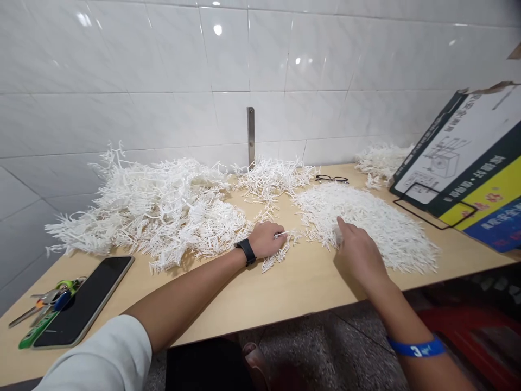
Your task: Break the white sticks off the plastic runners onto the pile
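My left hand (267, 240), with a black watch at the wrist, rests near the middle of the wooden table. Its fingers are closed on a thin white plastic piece (285, 234). Beside it on the left lies a big tangled heap of branched white pieces (163, 206). My right hand (358, 247), above a blue wristband, is over the near left edge of a flat pile of small loose white pieces (382, 225). Its index finger is stretched out; the other fingers are partly hidden, and nothing shows in them. A few loose pieces (273, 262) lie below my left hand.
A phone (89, 298) and keys (52, 298) lie at the left of the table (260, 304). Glasses (331, 178) and two smaller white heaps (274, 179) (382, 163) are at the back. A printed cardboard box (468, 168) leans at the right, near a black wire stand (435, 205).
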The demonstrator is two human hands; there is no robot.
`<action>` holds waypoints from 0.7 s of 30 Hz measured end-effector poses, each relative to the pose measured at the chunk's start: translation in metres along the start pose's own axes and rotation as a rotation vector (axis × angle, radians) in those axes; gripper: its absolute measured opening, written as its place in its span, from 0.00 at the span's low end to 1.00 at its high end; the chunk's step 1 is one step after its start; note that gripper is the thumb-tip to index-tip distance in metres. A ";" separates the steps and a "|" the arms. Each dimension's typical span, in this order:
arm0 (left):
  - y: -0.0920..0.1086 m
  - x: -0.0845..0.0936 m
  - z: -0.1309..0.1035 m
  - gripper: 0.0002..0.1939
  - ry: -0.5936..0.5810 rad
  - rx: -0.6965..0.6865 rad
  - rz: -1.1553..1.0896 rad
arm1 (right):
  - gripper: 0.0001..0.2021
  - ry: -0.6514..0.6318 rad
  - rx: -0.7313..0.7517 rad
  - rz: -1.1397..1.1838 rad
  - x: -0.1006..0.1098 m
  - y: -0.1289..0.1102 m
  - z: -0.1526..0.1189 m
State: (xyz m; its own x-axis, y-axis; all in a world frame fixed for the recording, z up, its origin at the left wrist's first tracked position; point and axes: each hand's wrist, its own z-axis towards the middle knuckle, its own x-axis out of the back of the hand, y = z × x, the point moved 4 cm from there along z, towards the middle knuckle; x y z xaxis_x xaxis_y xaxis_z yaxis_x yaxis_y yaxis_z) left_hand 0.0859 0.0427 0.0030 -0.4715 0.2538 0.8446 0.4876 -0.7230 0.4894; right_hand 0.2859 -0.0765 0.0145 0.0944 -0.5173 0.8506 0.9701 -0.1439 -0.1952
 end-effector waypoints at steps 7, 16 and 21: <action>-0.031 0.011 -0.002 0.12 0.336 0.407 -0.457 | 0.24 -0.217 0.250 0.238 -0.048 -0.079 0.049; -0.036 0.009 0.002 0.12 0.341 0.392 -0.518 | 0.26 -0.368 0.360 -0.112 -0.077 -0.056 0.052; -0.026 0.005 0.003 0.12 0.181 0.300 -0.510 | 0.25 -0.291 0.400 -0.271 -0.061 -0.013 0.059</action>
State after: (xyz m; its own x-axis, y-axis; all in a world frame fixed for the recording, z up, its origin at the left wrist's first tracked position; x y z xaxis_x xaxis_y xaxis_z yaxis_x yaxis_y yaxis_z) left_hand 0.0732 0.0644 -0.0047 -0.8039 0.3878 0.4510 0.3410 -0.3209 0.8836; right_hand 0.2804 0.0065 -0.0057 -0.1669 -0.2443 0.9552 0.9721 0.1215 0.2009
